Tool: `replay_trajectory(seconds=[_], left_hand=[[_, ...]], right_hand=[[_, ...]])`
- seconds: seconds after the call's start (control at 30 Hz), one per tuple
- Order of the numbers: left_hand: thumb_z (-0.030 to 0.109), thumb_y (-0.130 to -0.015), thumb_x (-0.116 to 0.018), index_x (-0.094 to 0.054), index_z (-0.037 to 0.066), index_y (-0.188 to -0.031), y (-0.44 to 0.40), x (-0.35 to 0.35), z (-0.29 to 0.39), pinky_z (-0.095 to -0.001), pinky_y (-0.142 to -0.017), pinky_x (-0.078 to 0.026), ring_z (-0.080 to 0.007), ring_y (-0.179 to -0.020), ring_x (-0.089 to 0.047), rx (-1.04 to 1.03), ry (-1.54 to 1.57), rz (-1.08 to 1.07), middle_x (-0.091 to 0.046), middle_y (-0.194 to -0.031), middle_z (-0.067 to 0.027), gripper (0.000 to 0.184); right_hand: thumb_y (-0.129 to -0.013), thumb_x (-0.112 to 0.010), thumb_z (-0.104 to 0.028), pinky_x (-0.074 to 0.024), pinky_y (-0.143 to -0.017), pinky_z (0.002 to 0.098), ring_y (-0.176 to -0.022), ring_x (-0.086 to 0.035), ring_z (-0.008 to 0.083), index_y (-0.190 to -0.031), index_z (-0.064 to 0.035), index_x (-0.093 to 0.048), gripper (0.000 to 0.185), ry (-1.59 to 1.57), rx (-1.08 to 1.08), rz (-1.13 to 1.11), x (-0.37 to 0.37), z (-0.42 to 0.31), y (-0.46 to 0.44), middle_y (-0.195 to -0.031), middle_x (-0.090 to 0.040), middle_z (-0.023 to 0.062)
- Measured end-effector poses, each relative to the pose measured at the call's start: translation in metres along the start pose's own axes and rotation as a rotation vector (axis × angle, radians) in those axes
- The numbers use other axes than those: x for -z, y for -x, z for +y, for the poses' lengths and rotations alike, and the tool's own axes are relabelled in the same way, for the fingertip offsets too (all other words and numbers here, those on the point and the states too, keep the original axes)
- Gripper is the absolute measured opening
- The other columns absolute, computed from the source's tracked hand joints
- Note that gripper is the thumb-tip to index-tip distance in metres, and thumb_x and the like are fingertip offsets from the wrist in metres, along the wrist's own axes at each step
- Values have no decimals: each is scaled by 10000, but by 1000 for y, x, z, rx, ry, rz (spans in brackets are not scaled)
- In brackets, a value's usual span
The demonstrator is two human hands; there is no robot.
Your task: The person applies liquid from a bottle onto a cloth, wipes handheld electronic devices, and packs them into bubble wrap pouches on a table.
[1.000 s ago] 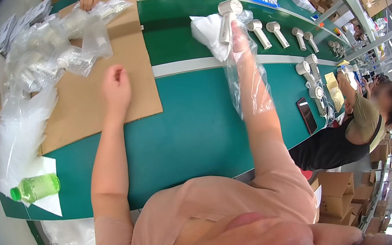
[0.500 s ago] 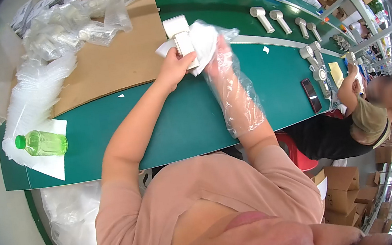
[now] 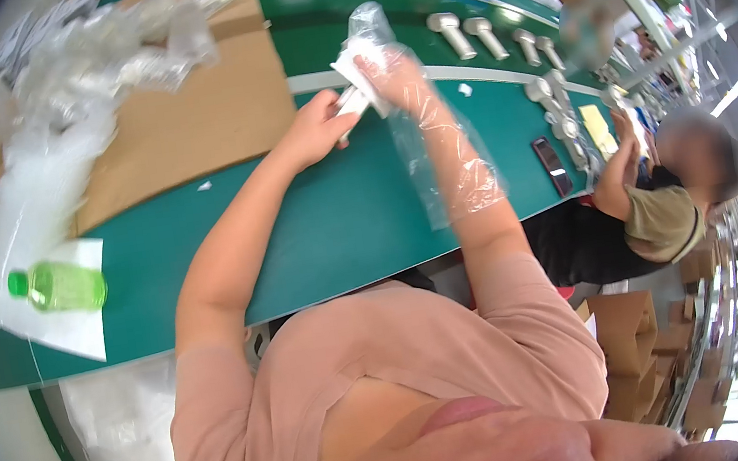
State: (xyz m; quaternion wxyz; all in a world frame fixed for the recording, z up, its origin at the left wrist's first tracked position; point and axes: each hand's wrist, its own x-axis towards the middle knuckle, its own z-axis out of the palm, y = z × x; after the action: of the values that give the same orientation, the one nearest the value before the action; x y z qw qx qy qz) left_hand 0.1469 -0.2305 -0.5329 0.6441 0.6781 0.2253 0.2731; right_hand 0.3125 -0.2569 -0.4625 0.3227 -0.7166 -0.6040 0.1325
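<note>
A white handheld device (image 3: 353, 106) is tilted between my hands, its handle in my left hand (image 3: 317, 130). My right hand (image 3: 392, 78) is pressed against the device's upper end with a white sheet (image 3: 357, 64) around it. The fingers of my right hand are partly blurred. A clear plastic bag (image 3: 435, 160) hangs over my right hand and forearm, and part of it sticks up past the device's top.
Bagged items (image 3: 109, 55) lie on cardboard (image 3: 174, 116) at the left. A green bottle (image 3: 65, 285) rests on white sheets. More white devices (image 3: 485, 38) and a phone (image 3: 553, 167) are at the right. A co-worker (image 3: 654, 214) sits there.
A second ago my left hand was apart and my right held the device farther right. Both hands now meet around it, and the white sheet has been wrapped closer since the middle frame.
</note>
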Motion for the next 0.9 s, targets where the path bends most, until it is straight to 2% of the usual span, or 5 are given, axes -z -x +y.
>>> replay_trajectory(seconds=[0.1,0.37,0.43,0.6,0.9], left_hand=[[205,-833,-574,-468,29,-994,-2,2,0,-247,-536,-438,-113,-616,-518,-71,10,-109,-541,-810,-45,261],[187,-855,-542,-459,34,-1036,8,-9,18,-223,-551,-424,-90,-635,-499,199,-32,-106,-544,-820,-51,251],[181,-859,-538,-454,30,-1050,5,-9,12,-222,-564,-429,-90,-658,-507,141,-81,-138,-547,-848,-55,257],[171,-865,-540,-417,8,-1106,-1,-18,-11,-253,-619,-470,-112,-795,-524,-127,26,1,-533,-975,-77,316],[207,-837,-548,-491,-10,-1029,0,-28,-23,-264,-525,-473,-134,-606,-586,-49,-353,193,-597,-802,-86,295]], right_hand=[[-874,-483,-462,-491,-653,298,-709,-605,169,-980,-56,-626,444,-995,-419,-134,5,31,5,-837,-632,62],[-767,-567,-466,-475,-752,397,-859,-603,335,-969,16,-579,522,146,-156,134,3,24,32,-933,-612,208],[-838,-502,-395,-487,-757,399,-848,-614,296,-1019,-10,-564,430,-1197,-331,-165,-16,68,9,-962,-618,159],[-922,-371,-361,-469,-848,412,-922,-592,265,-1120,-51,-518,397,-1977,-6,-10,-25,47,39,-1031,-598,119],[-866,-550,-315,-449,-881,405,-1002,-550,259,-1228,-62,-404,465,-1561,-241,46,-77,56,35,-1114,-541,110]])
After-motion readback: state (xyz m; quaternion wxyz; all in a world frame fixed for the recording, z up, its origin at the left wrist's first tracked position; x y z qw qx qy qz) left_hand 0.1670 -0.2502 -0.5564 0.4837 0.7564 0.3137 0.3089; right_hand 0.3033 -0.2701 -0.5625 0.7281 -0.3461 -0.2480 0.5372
